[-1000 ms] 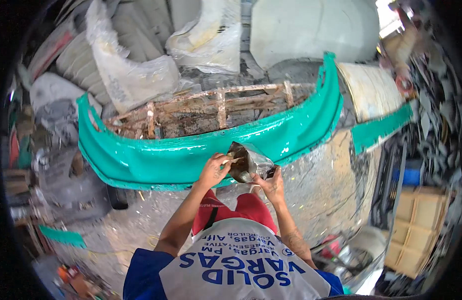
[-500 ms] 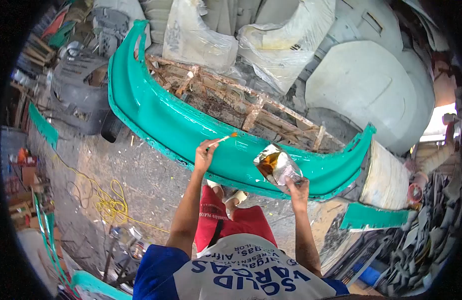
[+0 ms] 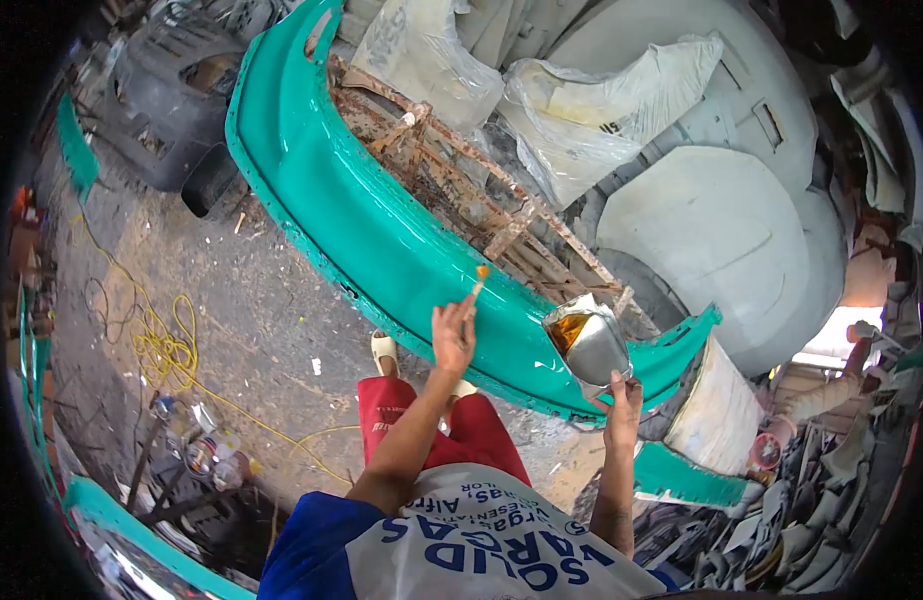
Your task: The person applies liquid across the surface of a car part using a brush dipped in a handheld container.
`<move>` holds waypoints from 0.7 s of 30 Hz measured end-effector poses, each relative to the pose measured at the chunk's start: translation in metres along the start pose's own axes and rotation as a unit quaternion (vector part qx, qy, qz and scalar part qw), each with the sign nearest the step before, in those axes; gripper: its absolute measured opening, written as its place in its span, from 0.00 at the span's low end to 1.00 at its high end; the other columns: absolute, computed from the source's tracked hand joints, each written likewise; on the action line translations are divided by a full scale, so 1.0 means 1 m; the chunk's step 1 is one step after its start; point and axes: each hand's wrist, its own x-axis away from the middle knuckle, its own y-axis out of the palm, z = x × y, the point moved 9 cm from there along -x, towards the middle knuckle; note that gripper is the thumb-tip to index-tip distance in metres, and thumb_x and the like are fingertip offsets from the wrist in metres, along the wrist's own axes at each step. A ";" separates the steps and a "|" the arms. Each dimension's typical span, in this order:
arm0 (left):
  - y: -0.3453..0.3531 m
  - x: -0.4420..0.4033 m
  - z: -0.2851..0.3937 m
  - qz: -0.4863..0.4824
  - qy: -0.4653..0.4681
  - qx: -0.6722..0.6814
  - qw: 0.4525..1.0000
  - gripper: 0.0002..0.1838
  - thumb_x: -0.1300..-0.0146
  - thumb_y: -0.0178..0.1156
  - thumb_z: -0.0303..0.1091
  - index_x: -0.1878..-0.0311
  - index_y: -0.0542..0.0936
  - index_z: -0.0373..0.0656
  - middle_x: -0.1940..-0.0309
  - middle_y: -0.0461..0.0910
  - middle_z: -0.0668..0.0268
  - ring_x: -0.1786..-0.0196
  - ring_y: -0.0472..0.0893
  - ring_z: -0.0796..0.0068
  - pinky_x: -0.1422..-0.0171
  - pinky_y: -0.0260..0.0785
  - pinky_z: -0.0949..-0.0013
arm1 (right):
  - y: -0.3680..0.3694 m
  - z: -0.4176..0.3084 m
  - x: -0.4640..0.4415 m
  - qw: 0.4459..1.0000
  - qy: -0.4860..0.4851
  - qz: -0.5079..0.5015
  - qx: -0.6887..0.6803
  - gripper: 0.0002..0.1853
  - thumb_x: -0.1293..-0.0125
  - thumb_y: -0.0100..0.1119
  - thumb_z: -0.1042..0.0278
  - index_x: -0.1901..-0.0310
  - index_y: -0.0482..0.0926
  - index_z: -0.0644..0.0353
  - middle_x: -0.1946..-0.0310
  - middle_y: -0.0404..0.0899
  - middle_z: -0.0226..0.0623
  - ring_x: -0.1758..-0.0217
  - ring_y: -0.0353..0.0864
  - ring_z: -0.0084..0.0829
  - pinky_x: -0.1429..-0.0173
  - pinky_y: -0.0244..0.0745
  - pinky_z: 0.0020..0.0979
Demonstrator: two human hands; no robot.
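My left hand (image 3: 454, 335) is closed round the thin handle of a small brush (image 3: 479, 283), whose orange-wet tip is just above the upper edge of a glossy green car bumper (image 3: 382, 250). The bumper lies lengthwise across a rusty metal frame (image 3: 472, 190). To the right, my right hand (image 3: 622, 395) grips the lower edge of a silver, open-topped foil container (image 3: 594, 352). Amber liquid (image 3: 572, 330) shows along the left side inside it. The container is held tilted over the right part of the bumper.
Plastic-wrapped white panels (image 3: 602, 110) and a pale round-edged panel (image 3: 707, 230) lean behind the frame. A dark bumper (image 3: 167, 100) stands at the left. A yellow cord (image 3: 172, 345) coils on the floor. Stacked grey parts (image 3: 782, 530) and a green strip (image 3: 687, 475) lie at the lower right.
My view has turned, so the bumper slopes more steeply. My left hand and the brush have shifted right, with the brush pointing more upright. The container has also moved right.
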 end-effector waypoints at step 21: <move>0.037 0.054 -0.025 0.261 -0.135 0.131 0.947 0.10 0.34 0.59 0.25 0.52 0.84 0.36 0.69 0.79 0.54 0.67 0.78 0.62 0.60 0.70 0.62 | -0.084 -0.012 -0.080 0.985 -0.086 -0.134 0.060 0.28 0.33 0.62 0.49 0.45 0.64 0.62 0.51 0.71 0.39 0.47 0.74 0.32 0.62 0.85 0.36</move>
